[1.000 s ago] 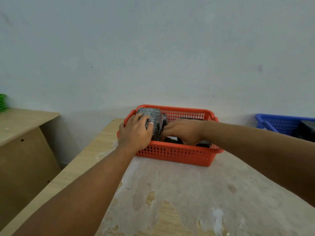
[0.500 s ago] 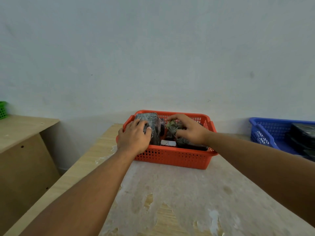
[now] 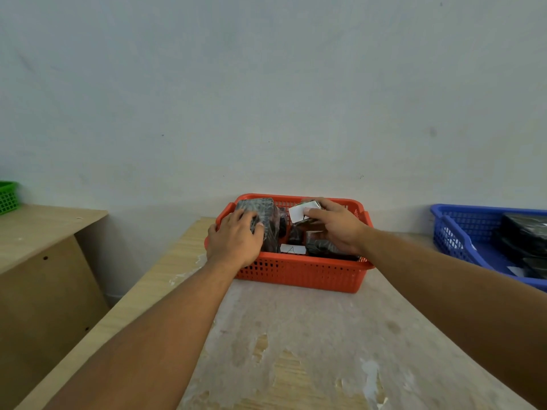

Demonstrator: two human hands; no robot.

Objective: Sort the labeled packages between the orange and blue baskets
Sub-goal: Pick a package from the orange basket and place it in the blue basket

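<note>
An orange basket [image 3: 299, 273] stands in the middle of the table and holds several dark wrapped packages. My left hand [image 3: 233, 241] presses on a tall dark package [image 3: 263, 211] standing at the basket's left end. My right hand [image 3: 337, 226] grips a small package with a white label [image 3: 299, 213], raised just above the others. Another package lies flat below with a white label marked "A" [image 3: 292, 249]. A blue basket [image 3: 455, 232] at the right edge holds black packages [image 3: 524, 235].
The table [image 3: 296, 335] has a worn, peeling top and ends at the pale wall behind the baskets. A lower wooden cabinet [image 3: 44, 247] stands to the left with a green basket [image 3: 7, 196] on it. A gap separates cabinet and table.
My right hand has lifted a small labelled package out of the pile, turning its white label into view. My left hand stays on the tall package. The view has shifted slightly left.
</note>
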